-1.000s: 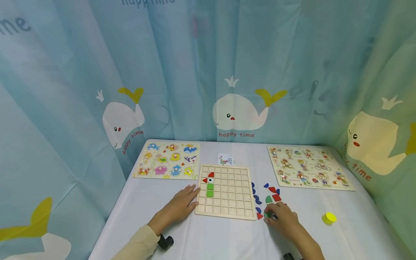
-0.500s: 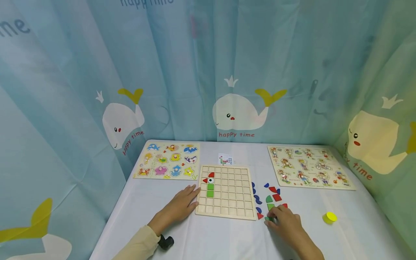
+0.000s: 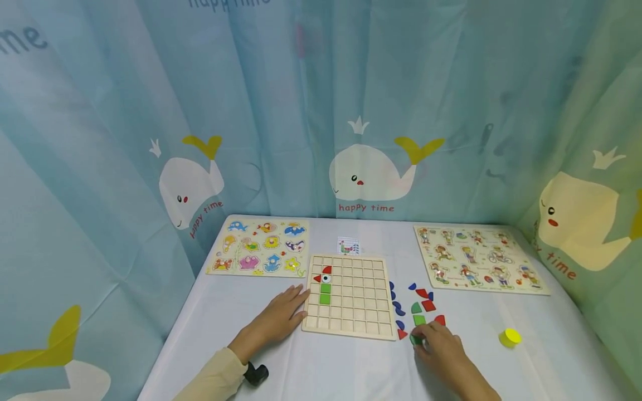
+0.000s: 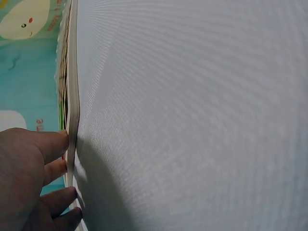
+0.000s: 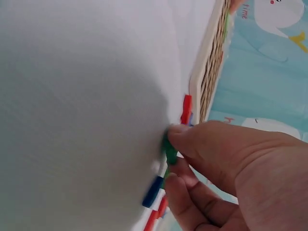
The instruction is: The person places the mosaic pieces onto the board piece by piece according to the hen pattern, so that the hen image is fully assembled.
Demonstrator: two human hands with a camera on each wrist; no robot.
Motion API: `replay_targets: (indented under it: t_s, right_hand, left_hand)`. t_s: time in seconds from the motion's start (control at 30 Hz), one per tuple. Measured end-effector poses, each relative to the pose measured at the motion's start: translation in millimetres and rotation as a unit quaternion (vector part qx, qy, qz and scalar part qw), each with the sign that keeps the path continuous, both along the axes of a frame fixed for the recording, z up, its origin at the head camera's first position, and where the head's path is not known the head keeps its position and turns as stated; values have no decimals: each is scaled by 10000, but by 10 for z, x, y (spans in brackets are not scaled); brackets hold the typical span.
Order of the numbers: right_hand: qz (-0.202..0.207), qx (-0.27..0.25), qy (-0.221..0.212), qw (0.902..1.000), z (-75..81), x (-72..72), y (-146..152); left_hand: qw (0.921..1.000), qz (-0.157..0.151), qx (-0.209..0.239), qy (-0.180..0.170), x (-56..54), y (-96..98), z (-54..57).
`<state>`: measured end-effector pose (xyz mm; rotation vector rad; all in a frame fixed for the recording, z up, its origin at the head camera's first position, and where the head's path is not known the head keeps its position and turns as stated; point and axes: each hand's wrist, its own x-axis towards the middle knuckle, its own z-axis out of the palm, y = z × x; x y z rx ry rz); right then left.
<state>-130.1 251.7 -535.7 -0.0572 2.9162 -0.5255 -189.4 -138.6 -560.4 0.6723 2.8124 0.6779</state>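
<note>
A wooden grid board (image 3: 361, 303) lies in the middle of the white table, with a red, white and green figure (image 3: 324, 284) set in its left columns. My left hand (image 3: 293, 303) rests flat on the table, its fingertips (image 4: 60, 142) against the board's left edge (image 4: 73, 101). Loose blue, red and green pieces (image 3: 423, 305) lie to the right of the board. My right hand (image 3: 420, 341) pinches a small green piece (image 5: 168, 150) on the table between thumb and fingers, just right of a red triangle (image 3: 402, 334).
An animal peg puzzle (image 3: 261, 248) lies at the back left and a people puzzle (image 3: 476, 259) at the back right. A small card (image 3: 348, 245) sits behind the board. A yellow cap (image 3: 510, 337) lies at the right. Whale-print curtains surround the table.
My right hand has drawn back slightly toward me with the green piece, uncovering a green square beside the red pieces. My left hand has stayed put.
</note>
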Motion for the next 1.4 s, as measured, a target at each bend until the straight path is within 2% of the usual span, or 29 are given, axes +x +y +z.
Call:
replay_targets:
  t_s: [0.13, 0.27, 0.5, 0.63, 0.83, 1.03, 1.23, 1.4]
  right_hand:
    - [184, -111, 447, 9988, 77, -63, 11]
    - [549, -373, 983, 9929, 147, -149, -133]
    - [955, -1042, 1218, 9824, 127, -331, -684]
    - [1146, -1158, 1337, 9775, 67, -372, -1033]
    - [1687, -1020, 1612, 9670, 38, -409, -1433]
    - [2040, -793, 1828, 9585, 25, -436, -1627]
    - [2135, -509, 2157, 9515, -30, -447, -1653]
    - [2099, -445, 2157, 9526, -56, -488, -1649]
  left_hand:
    - [10000, -3, -40, 24, 4, 7, -1]
    - [10000, 23, -79, 31, 3, 11, 1]
    - [9999, 79, -146, 0, 6, 17, -1]
    - [9999, 97, -116, -53, 6, 20, 7]
    - [10000, 26, -91, 16, 1, 23, 6]
    - [9999, 9, -124, 62, 2, 29, 4]
    - [9999, 33, -144, 54, 14, 31, 9]
    - [9998, 62, -165, 87, 11, 19, -10]
